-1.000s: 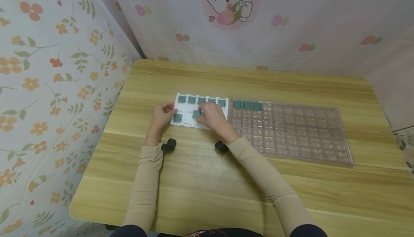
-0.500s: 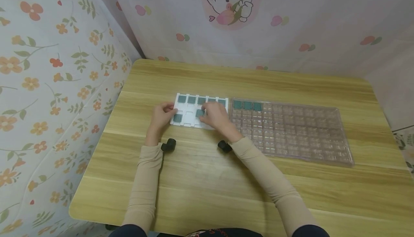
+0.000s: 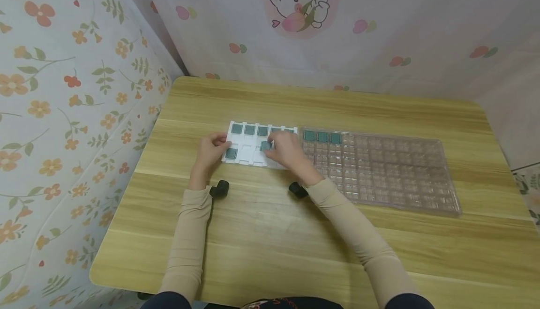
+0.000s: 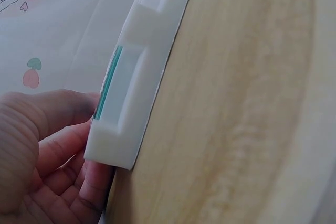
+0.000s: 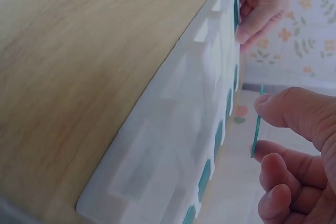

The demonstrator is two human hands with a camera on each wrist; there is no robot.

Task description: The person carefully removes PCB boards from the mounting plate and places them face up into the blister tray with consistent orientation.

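Observation:
My right hand (image 3: 286,148) pinches a small green circuit board (image 3: 266,146) by its edges, between thumb and a finger. In the right wrist view this thin board (image 5: 257,124) is apart from the white tray (image 5: 157,124), above its surface. The left end of the white tray (image 3: 244,155) is gripped by my left hand (image 3: 212,152), its thumb near a circuit board (image 3: 231,153) in the front-left slot. That same board (image 4: 108,85) shows edge-on in the left wrist view. Several more boards (image 3: 250,130) lie along the tray's back row, partly hidden by my right hand.
Right beside the white tray lies a long clear plastic tray (image 3: 401,173) with many small pockets. Three green boards (image 3: 322,137) sit in its back-left pockets. Both trays lie on a wooden table (image 3: 270,243), with curtains (image 3: 379,32) behind it and to the left.
My right hand has moved a little to the right over the white tray, carrying the pinched circuit board along. My left hand stays at the tray's left end.

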